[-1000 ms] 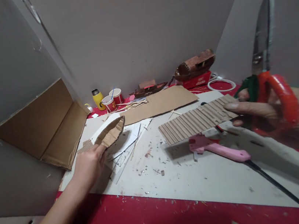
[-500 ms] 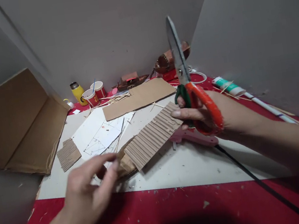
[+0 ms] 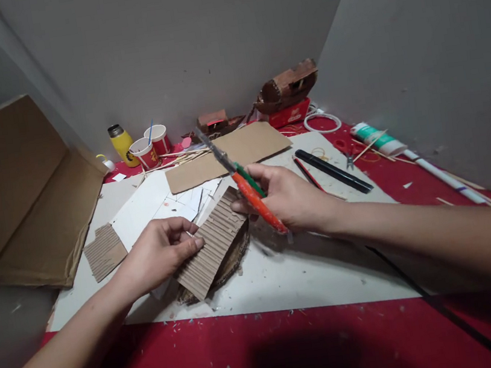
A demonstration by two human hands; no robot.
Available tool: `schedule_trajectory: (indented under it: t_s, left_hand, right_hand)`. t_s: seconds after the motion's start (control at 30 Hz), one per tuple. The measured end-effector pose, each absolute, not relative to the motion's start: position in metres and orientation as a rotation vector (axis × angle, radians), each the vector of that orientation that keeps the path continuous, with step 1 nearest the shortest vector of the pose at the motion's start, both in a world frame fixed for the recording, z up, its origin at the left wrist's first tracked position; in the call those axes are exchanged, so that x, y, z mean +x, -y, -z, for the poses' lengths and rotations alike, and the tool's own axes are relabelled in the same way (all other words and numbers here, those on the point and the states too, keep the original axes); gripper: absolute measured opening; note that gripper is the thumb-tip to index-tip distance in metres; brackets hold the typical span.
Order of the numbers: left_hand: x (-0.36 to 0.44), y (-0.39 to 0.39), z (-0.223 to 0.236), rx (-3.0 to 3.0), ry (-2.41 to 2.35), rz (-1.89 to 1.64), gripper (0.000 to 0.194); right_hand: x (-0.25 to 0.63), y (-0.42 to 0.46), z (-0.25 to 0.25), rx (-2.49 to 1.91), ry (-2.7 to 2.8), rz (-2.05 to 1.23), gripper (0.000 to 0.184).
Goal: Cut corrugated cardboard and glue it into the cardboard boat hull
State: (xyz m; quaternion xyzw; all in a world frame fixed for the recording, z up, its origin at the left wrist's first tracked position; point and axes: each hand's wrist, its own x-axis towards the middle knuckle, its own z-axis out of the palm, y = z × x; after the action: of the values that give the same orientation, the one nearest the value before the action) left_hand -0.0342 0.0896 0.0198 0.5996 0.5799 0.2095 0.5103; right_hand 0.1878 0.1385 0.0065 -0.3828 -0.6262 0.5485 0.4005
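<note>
The step in hand looks like sizing: the ridged strip (image 3: 212, 243) is held slantwise above the hull (image 3: 239, 257), a brown, curved-edged piece that shows only past the strip's right side and lower end. Whether the two touch is hidden.

The left hand (image 3: 160, 251) pinches the strip's left edge, thumb on top. The right hand (image 3: 281, 198) is closed around the handles of the scissors (image 3: 251, 194), and its fingertips meet the strip's upper end. The blades point up and away from the strip; seen edge-on, they don't show whether they are parted.

As I judge it, the next move calls for keeping the strip steady against the hull so that the curve can be read across the ridges. Any cut would first call for the left hand to take the strip alone, and for the blades to be turned towards it. The upper end is ragged, so it gives a poor edge to measure from.

All this is over the white board (image 3: 322, 277) on the red table (image 3: 269, 351). A ridged scrap (image 3: 105, 253) lies left of the left hand; a knife (image 3: 335, 171) and a pencil (image 3: 308, 173) lie beyond the right.
</note>
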Motion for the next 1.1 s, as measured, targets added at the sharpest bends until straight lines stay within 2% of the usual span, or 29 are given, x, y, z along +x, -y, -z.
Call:
schedule_trajectory:
  t_s: [0.2,0.4,0.6,0.73,0.87,0.97,1.1]
  left_hand:
    - [-0.031,-0.093,-0.013,1.679,-1.463,-0.41,0.018]
    - [-0.024,-0.094,-0.01,1.876,-1.548,-0.332,0.017]
    - [-0.029,-0.082,-0.004,2.139,-1.64,-0.442,0.015]
    - [-0.035,-0.056,-0.008,2.418,-1.428,-0.625,0.015]
    - [-0.028,-0.031,-0.011,2.71,-1.214,-0.524,0.02]
    - [-0.02,-0.022,-0.007,2.808,-1.26,-0.355,0.035]
    - [-0.019,-0.021,-0.001,2.864,-1.273,-0.346,0.038]
  right_hand:
    - [0.189,-0.135,-0.004,-1.1,1.935,-1.007,0.013]
    - [0.193,-0.141,0.002,-1.21,2.088,-0.859,0.016]
    - [0.196,-0.142,0.002,-1.215,2.099,-0.916,0.017]
    - [0.197,-0.142,0.001,-1.23,2.116,-0.945,0.013]
    - [0.197,-0.143,0.002,-1.254,2.082,-1.061,0.012]
    - [0.197,-0.144,0.005,-1.24,2.031,-1.183,0.009]
    - [0.197,-0.144,0.01,-1.202,2.045,-1.178,0.009]
